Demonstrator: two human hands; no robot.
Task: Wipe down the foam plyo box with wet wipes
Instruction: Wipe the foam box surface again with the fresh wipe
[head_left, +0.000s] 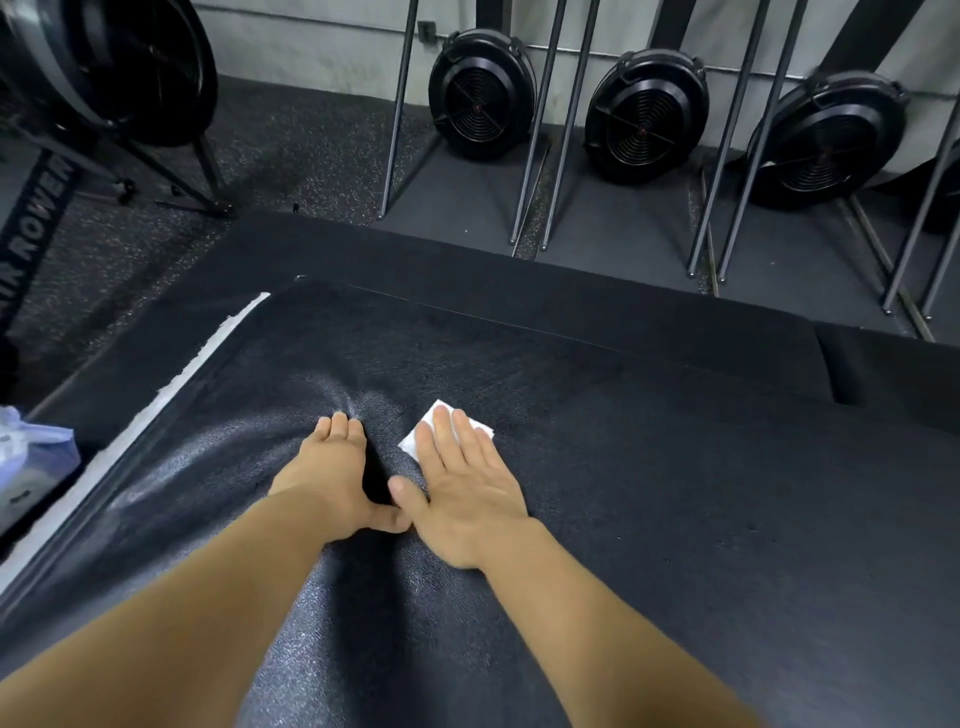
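- The hands lay flat and side by side. The left hand (332, 467) was spread with straight fingers, denting the foam and holding nothing. The right hand (462, 483) pressed straight fingers onto a white wet wipe (413, 442).
- The black foam plyo box (675, 467) filled the lower view, with the wipe near the middle of its top.
- The top shone as if damp around the left hand, while the right side looked matte and probably not yet wiped.
- To wipe well, the palm should stay flat on the wipe and sweep in overlapping passes toward the far and right edges, with the left hand steadying the soft box.
- A bluish pack of wipes (31, 457) sat at the left edge of view, and upright rowing machines (644, 114) stood along the wall.
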